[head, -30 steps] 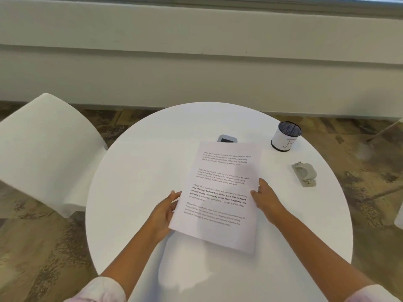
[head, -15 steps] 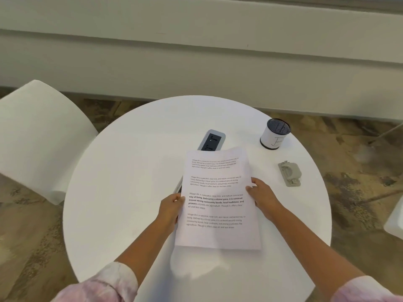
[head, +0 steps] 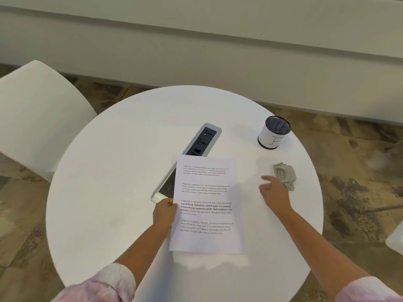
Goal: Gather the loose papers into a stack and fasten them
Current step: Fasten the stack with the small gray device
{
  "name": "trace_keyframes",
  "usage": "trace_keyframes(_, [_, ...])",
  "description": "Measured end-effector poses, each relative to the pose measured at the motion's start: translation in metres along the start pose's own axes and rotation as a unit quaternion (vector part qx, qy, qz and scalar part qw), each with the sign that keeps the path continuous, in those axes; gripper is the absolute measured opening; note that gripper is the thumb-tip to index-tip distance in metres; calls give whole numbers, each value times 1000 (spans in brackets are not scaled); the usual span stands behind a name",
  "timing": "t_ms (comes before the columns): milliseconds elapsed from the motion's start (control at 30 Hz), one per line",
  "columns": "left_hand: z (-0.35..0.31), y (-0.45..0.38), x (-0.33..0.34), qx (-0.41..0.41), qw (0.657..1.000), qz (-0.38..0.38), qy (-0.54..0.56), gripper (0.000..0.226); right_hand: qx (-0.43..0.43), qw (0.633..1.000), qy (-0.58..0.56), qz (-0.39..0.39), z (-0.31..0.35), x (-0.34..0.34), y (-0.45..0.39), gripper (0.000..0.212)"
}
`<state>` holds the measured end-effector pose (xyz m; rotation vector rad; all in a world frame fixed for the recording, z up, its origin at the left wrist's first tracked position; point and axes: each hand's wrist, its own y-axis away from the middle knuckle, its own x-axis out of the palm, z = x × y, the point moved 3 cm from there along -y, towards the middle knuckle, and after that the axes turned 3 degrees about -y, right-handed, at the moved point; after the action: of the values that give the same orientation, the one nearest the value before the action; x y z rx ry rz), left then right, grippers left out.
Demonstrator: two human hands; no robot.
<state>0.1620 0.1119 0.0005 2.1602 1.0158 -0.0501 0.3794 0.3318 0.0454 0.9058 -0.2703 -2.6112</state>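
A stack of printed white papers (head: 206, 205) is held above the round white table (head: 109, 192), squared up with the text facing me. My left hand (head: 164, 214) grips the stack's left edge, thumb on top. My right hand (head: 275, 194) is off the papers, fingers apart, hovering right of the stack and just left of a small grey stapler (head: 284, 175) that lies on the table. Hand and stapler almost touch; I cannot tell whether they do.
A grey power-outlet strip (head: 199, 141) set in the table runs under the papers' top left. A white mesh-topped cup (head: 274, 135) stands at the back right. A white chair (head: 37, 118) is at the left; another white edge (head: 395, 239) shows at far right.
My right hand has let go of the papers' right edge and moved right toward the stapler. The left hand alone now holds the stack, which has come nearer to me, uncovering the outlet strip.
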Motion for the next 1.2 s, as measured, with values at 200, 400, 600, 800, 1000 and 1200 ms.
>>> trace_keyframes(200, [3,0,8,0,999,-17,34,18,30,972,147,-179,-7,-42,-50,49])
trace_keyframes(400, [7,4,14,-8,997,-11,82,17,211,959,158,-105,-29,-49,-79,56])
trace_keyframes(600, [7,5,15,-7,993,-9,118,17,174,964,177,-99,-31,-45,-79,49])
trace_keyframes(800, [1,5,16,-2,989,-3,145,15,151,969,192,-28,-27,-46,-73,39])
trace_keyframes(1000, [-2,6,16,-6,987,2,159,15,111,979,167,41,-21,-25,-56,33])
trace_keyframes(1200, [-3,8,19,-15,986,10,167,16,73,975,200,57,-19,0,-34,37])
